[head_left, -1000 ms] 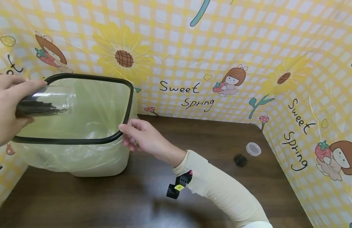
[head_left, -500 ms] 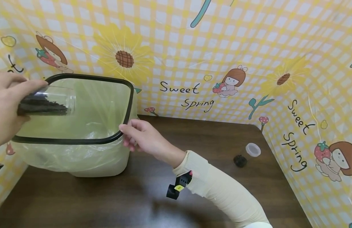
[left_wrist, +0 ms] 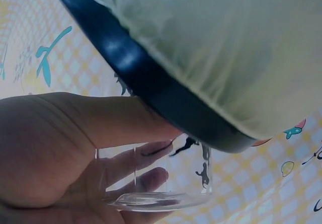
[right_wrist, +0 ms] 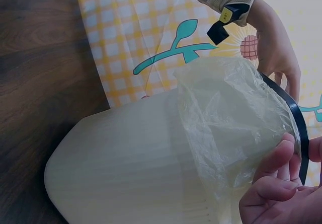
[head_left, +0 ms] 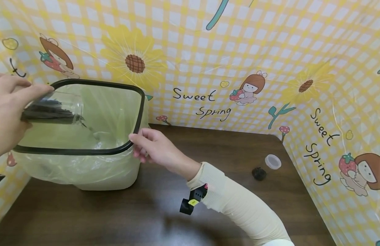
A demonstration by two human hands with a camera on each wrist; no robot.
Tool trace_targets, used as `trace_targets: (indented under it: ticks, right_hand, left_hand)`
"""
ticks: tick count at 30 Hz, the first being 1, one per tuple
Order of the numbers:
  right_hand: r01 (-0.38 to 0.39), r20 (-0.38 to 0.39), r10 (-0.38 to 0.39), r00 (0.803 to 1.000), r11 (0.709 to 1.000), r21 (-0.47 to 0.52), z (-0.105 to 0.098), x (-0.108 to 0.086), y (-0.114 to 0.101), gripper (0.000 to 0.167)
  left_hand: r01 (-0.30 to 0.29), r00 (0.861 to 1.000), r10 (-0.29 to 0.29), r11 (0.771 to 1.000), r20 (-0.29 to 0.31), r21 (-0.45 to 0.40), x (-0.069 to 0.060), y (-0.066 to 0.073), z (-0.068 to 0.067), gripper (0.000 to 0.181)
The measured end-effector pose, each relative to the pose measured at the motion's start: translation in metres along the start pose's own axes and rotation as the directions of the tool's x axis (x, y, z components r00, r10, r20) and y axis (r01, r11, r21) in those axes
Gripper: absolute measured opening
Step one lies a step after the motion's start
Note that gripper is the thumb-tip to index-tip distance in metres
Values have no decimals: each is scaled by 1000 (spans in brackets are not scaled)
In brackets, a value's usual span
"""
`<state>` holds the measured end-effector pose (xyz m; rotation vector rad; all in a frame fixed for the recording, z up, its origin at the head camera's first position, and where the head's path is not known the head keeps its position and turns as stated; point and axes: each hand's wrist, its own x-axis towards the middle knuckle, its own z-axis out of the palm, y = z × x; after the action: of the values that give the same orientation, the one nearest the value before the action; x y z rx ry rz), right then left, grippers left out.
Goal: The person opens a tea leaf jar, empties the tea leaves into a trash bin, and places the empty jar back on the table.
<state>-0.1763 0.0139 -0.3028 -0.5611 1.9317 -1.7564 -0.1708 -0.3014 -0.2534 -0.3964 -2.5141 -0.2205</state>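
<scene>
My left hand (head_left: 8, 112) grips a clear jar (head_left: 54, 108) of dark, dry bits, held sideways over the lined bin with its mouth facing right. Dark pieces fall from the mouth into the bin. The left wrist view shows my left hand (left_wrist: 75, 143) around the clear jar (left_wrist: 156, 200), beside the dark rim (left_wrist: 166, 95). My right hand (head_left: 154, 147) pinches the bin's black rim (head_left: 116, 150) at its near right corner. In the right wrist view my right hand (right_wrist: 282, 194) has fingers on the pale liner (right_wrist: 226, 123) and the thumb across the rim.
A small clear lid (head_left: 273, 161) and a dark clump (head_left: 258, 173) lie at the right of the brown table (head_left: 208, 153). A checked yellow cloth (head_left: 190, 61) with printed figures stands behind and at the sides.
The jar has shifted slightly right, and the dark bits inside have slid to its mouth, with some now dropping out. My right hand stays on the rim.
</scene>
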Motion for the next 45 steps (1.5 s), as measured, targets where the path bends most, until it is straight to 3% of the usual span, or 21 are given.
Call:
trace_targets:
  ticks: [5, 13, 32, 37, 43, 45]
  right_hand:
    - [2, 12, -2, 1000, 1000, -7, 0, 0, 0, 28]
    - [2, 17, -2, 1000, 1000, -8, 0, 1, -1, 28]
    - [-5, 9, 5, 1000, 1000, 2, 1, 1, 0, 28]
    - [3, 20, -3, 1000, 1000, 11, 0, 1, 0, 28]
    - [1, 4, -1, 1000, 1000, 14, 0, 1, 1, 29]
    - [-2, 5, 2, 1000, 1000, 15, 0, 1, 1, 28]
  left_hand:
    - [-29, 1000, 29, 999, -9, 20, 0, 0, -1, 97]
    - [-2, 1000, 1, 999, 21, 34, 1, 4, -5, 92]
    - [-45, 998, 42, 996, 37, 73, 1, 10, -11, 85]
    - [-68, 998, 67, 996, 15, 64, 1, 9, -11, 76]
    - [-71, 994, 66, 996, 82, 59, 2, 8, -10, 72]
    - [-82, 994, 78, 995, 77, 53, 2, 9, -11, 72]
